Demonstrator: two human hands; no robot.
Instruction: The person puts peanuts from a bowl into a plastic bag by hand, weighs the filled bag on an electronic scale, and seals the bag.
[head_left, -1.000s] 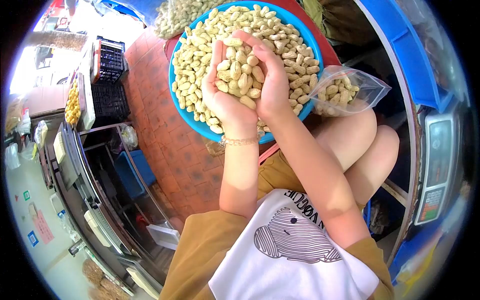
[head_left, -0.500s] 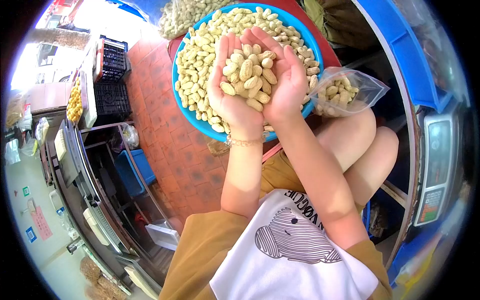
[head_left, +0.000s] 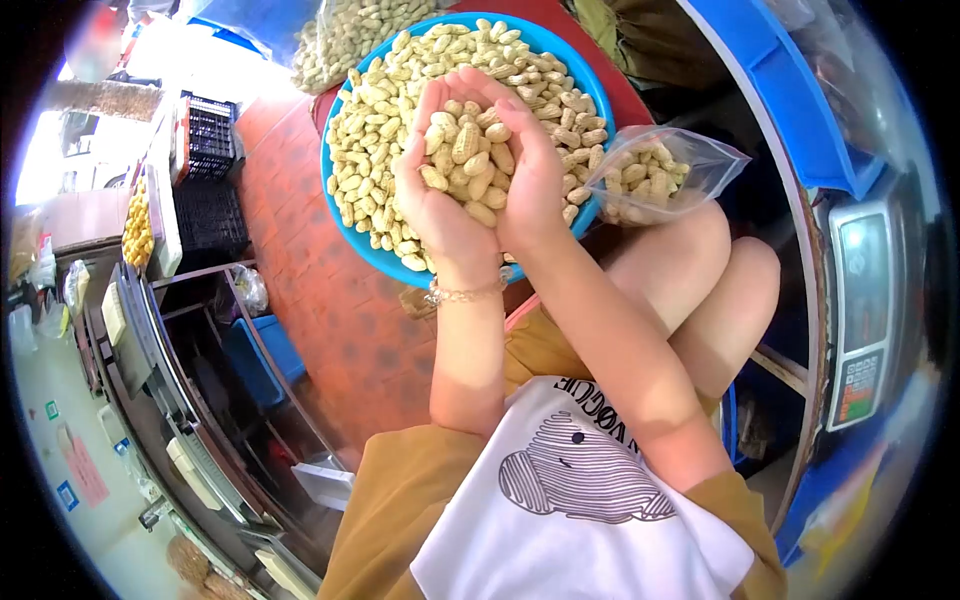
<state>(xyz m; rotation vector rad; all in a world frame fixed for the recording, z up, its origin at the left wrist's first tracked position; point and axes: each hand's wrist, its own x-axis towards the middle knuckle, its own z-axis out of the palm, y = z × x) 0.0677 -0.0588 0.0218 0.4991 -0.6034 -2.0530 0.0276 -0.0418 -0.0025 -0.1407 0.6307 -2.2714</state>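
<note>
My left hand (head_left: pixel 438 218) and my right hand (head_left: pixel 534 188) are cupped together, their heels touching, with a heap of unshelled peanuts (head_left: pixel 466 150) between the palms. A bracelet circles the left wrist. Just below the hands lies a round blue basin (head_left: pixel 345 222) filled with loose peanuts (head_left: pixel 380 120); whether the hands touch that pile I cannot tell. To the right of the basin, against the knees, sits an open clear plastic bag (head_left: pixel 690 180), partly filled with peanuts.
Another clear bag of peanuts (head_left: pixel 365 35) lies behind the basin. On the right are a blue tray (head_left: pixel 800 110) and a digital scale (head_left: pixel 862 310). Black crates (head_left: pixel 208 210) and a metal rack with a blue bin (head_left: pixel 265 355) stand left, on red floor tiles (head_left: pixel 310 330).
The cupped hands have drawn closer together, the fingers curling more around the peanuts. The whole view has shifted slightly, so basin and bags appear further left.
</note>
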